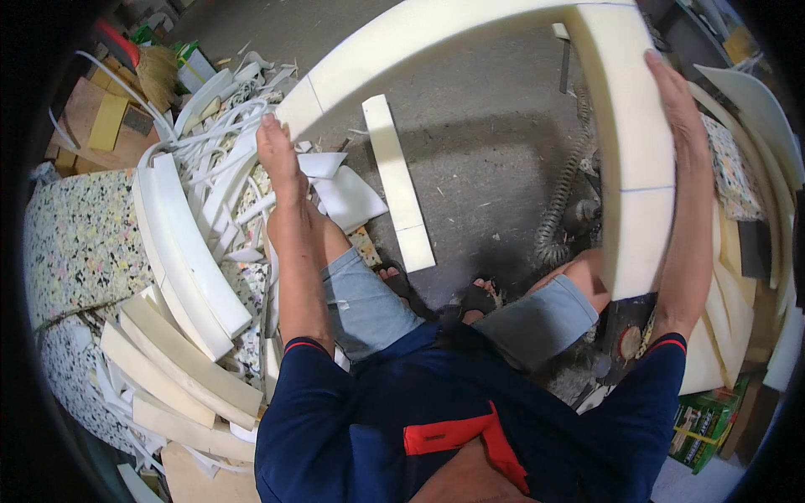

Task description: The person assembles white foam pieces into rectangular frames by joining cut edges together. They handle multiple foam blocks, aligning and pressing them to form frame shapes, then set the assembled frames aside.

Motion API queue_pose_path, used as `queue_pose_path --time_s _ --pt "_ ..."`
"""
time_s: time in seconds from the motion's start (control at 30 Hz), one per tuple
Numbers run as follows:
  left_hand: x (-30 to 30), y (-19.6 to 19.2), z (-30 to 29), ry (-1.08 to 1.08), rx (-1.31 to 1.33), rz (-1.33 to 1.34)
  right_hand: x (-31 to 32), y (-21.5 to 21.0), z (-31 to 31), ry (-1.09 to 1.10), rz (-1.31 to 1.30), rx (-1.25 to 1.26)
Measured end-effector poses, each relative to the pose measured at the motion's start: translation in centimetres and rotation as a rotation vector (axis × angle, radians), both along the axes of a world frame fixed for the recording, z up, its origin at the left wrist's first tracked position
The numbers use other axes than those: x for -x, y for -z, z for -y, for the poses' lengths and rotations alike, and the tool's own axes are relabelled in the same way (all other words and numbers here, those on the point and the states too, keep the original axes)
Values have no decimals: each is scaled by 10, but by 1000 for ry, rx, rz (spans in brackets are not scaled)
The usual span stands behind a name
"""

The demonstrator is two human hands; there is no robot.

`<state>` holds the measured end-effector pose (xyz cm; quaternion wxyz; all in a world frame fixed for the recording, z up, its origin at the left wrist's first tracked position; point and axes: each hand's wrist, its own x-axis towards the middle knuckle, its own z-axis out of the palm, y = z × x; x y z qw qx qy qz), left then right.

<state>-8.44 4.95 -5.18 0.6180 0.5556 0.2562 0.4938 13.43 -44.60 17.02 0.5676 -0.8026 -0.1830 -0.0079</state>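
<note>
I hold a large cream foam frame [633, 151], bent in a wide arch with a thick arm on the right side. Thin pencil-like lines cross its surface. My left hand [278, 159] grips the arch's left end, its thumb on top and most fingers hidden. Against the outer face of the right arm, my right hand [677, 105] presses with its fingers near the top corner. Below the arch, a straight cream foam strip [398, 184] lies on the floor, apart from both hands.
Left of me, white and cream foam offcuts [189, 251] pile up beside speckled foam blocks [84, 243]. A broom [155, 71] stands at the far left. A coiled hose [558, 201] runs near my right knee. More foam sheets [725, 310] lean on the right above a green box [704, 423].
</note>
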Motion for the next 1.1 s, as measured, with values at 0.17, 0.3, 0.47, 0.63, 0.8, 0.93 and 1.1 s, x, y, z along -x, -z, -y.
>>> queue_pose_path --time_s 0.17,0.3,0.47,0.63,0.8,0.93,1.1 --pt "22 20 -34 -51 128 -189 -69 108 -47 14 -211 37" --pt "37 32 -46 -97 330 -218 -104 220 -57 -54 -409 17" --pt "41 36 -49 -188 344 -42 -131 370 -55 -42 -669 -65" --pt "20 43 -32 -76 256 -207 -131 482 -72 -110 -709 184" --pt "-5 39 -3 -109 -155 -305 -117 539 -92 -30 -140 801" --pt "18 22 15 -118 -76 -223 -108 520 -86 -31 -327 907" --pt "151 18 33 -462 -601 -365 -104 478 -58 78 -57 1048"
